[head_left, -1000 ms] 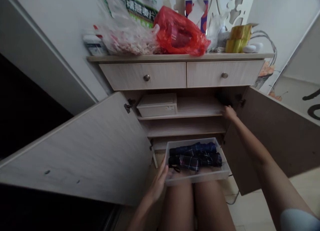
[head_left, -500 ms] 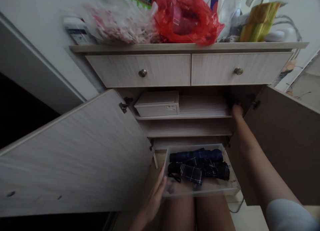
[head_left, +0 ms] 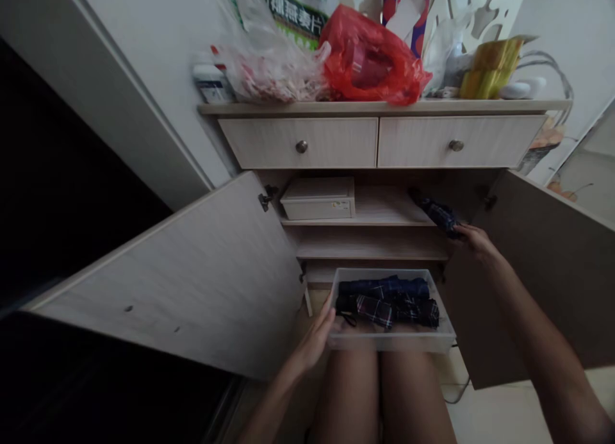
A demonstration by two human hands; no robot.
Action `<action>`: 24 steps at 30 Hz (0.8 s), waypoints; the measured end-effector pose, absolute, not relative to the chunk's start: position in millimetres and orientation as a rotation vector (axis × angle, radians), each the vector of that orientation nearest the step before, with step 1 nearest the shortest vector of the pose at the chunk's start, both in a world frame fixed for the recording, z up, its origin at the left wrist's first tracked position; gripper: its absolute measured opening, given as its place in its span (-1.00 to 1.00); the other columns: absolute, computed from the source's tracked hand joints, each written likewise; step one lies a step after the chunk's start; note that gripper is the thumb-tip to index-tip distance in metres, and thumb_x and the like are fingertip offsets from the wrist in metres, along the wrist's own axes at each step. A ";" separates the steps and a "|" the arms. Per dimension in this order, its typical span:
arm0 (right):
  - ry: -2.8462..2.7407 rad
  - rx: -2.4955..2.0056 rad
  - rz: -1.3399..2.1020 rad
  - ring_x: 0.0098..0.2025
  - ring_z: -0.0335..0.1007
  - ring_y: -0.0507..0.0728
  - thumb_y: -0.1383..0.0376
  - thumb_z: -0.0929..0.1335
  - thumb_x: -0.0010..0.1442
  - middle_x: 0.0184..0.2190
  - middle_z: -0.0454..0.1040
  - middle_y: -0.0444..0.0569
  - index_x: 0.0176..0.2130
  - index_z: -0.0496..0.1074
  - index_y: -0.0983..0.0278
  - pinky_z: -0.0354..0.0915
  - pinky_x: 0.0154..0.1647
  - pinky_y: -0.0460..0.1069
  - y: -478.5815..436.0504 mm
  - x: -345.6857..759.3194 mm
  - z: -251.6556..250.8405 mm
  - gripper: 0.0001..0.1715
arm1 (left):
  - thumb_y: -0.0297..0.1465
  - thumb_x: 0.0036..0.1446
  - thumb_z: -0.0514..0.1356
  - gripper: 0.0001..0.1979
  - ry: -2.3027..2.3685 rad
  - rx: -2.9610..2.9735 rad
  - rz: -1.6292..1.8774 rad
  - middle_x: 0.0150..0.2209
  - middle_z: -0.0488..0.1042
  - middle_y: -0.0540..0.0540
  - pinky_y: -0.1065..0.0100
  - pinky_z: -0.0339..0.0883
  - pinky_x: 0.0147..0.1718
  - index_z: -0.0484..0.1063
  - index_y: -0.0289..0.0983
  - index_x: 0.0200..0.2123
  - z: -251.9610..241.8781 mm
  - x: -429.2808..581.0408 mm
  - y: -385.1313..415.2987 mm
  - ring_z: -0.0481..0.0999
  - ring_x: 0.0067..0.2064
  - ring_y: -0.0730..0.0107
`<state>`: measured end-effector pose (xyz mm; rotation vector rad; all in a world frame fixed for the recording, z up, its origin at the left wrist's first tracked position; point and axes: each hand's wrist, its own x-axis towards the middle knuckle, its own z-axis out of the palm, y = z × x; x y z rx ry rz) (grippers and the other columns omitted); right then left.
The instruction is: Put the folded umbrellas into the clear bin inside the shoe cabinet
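Note:
My right hand is closed around one end of a dark plaid folded umbrella. Its other end points into the cabinet, above the upper shelf on the right side. A clear plastic box sits over my knees, and my left hand grips its left wall, thumb side up. Inside the box lie a navy folded umbrella at the back and a black plaid folded umbrella in front, side by side.
Both cabinet doors stand wide: the left door and the right door. A lidded white box occupies the upper shelf's left side. Above two closed drawers, the cabinet top carries a red plastic bag, clear bags and a gold roll.
My right hand has come out of the dark right corner of the upper shelf with a plaid umbrella now visible in it. My left hand stays at the box. The view has shifted.

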<state>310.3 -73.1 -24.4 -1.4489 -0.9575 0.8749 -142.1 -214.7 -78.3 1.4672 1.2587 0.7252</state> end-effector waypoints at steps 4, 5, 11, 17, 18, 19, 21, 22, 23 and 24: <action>-1.072 -1.368 1.113 -0.30 0.52 0.15 0.14 0.55 -0.14 -0.23 0.58 0.02 -0.15 0.55 0.23 0.50 -0.30 0.01 -152.5 296.6 -13.8 -0.49 | 0.24 0.14 -0.16 -0.02 1.227 1.424 0.703 0.44 -0.35 -0.08 0.05 0.08 0.30 -0.23 -0.26 0.43 -77.5 -141.1 -213.3 -0.27 0.44 0.10; -1.162 -1.366 1.147 -0.28 0.52 0.16 0.10 0.56 -0.15 -0.19 0.58 0.03 -0.10 0.55 0.23 0.49 -0.28 0.02 -170.4 291.9 -8.0 -0.41 | 0.24 0.14 -0.17 -0.02 1.231 1.425 0.699 0.44 -0.33 -0.09 0.06 0.07 0.30 -0.23 -0.26 0.43 -77.2 -140.9 -213.3 -0.26 0.44 0.11; -1.895 -1.313 1.186 -0.14 0.49 0.22 0.02 0.43 0.07 -0.09 0.57 0.08 -0.04 0.57 0.26 0.42 -0.10 0.08 -234.3 247.3 23.5 -0.47 | 0.21 0.18 -0.20 -0.13 1.276 1.544 0.758 0.43 -0.14 -0.06 0.07 -0.25 0.38 -0.09 -0.15 0.41 -75.5 -139.2 -217.5 -0.26 0.44 0.18; -2.439 -1.264 0.864 -0.12 0.48 0.20 0.24 0.35 0.16 -0.13 0.57 0.05 -0.09 0.60 0.21 0.36 -0.06 0.04 -236.0 212.3 5.8 -0.66 | 0.21 0.18 -0.21 -0.10 1.270 1.529 0.772 0.43 -0.19 -0.07 0.11 -0.31 0.38 -0.15 -0.19 0.42 -78.1 -138.2 -223.1 -0.25 0.44 0.22; -2.517 -1.249 0.806 -0.13 0.49 0.20 0.25 0.36 0.16 -0.17 0.58 0.05 -0.10 0.60 0.20 0.35 -0.05 0.05 -234.3 209.1 1.6 -0.68 | 0.22 0.17 -0.21 -0.07 1.267 1.537 0.780 0.44 -0.21 -0.10 0.14 -0.34 0.38 -0.16 -0.23 0.42 -79.0 -138.5 -222.8 -0.26 0.44 0.22; -2.580 -1.235 0.753 -0.14 0.49 0.20 0.26 0.36 0.17 -0.19 0.58 0.05 -0.11 0.60 0.19 0.34 -0.03 0.05 -232.5 206.9 -2.0 -0.70 | 0.23 0.16 -0.21 -0.05 1.266 1.544 0.785 0.44 -0.22 -0.12 0.16 -0.37 0.38 -0.17 -0.26 0.43 -79.8 -138.8 -222.3 -0.27 0.44 0.22; -2.618 -1.219 0.680 -0.11 0.48 0.20 0.19 0.35 0.21 -0.18 0.57 0.07 -0.10 0.59 0.19 0.32 0.01 0.07 -229.3 205.8 -7.4 -0.70 | 0.23 0.15 -0.20 -0.04 1.264 1.545 0.785 0.44 -0.23 -0.13 0.19 -0.39 0.38 -0.18 -0.28 0.43 -81.1 -139.4 -220.9 -0.28 0.44 0.23; -2.567 -1.236 0.663 -0.08 0.47 0.21 0.12 0.34 0.23 -0.15 0.56 0.08 -0.08 0.58 0.19 0.31 0.05 0.09 -227.9 206.7 -9.9 -0.66 | 0.23 0.15 -0.20 -0.03 1.265 1.537 0.786 0.44 -0.24 -0.13 0.19 -0.38 0.38 -0.18 -0.28 0.42 -81.7 -139.3 -220.4 -0.28 0.44 0.24; -2.458 -1.281 0.659 -0.05 0.46 0.23 0.04 0.32 0.25 -0.12 0.55 0.11 -0.05 0.57 0.20 0.30 0.08 0.11 -226.9 208.1 -13.1 -0.58 | 0.23 0.14 -0.20 -0.02 1.266 1.528 0.788 0.44 -0.24 -0.14 0.19 -0.37 0.38 -0.18 -0.30 0.42 -82.4 -139.1 -220.3 -0.28 0.44 0.24; -2.301 -1.344 0.672 -0.01 0.44 0.25 -0.05 0.30 0.25 -0.09 0.54 0.12 -0.01 0.54 0.20 0.29 0.10 0.13 -226.3 209.8 -17.6 -0.49 | 0.23 0.14 -0.19 -0.02 1.264 1.520 0.787 0.44 -0.23 -0.15 0.18 -0.35 0.38 -0.19 -0.31 0.42 -83.2 -138.8 -220.7 -0.27 0.44 0.23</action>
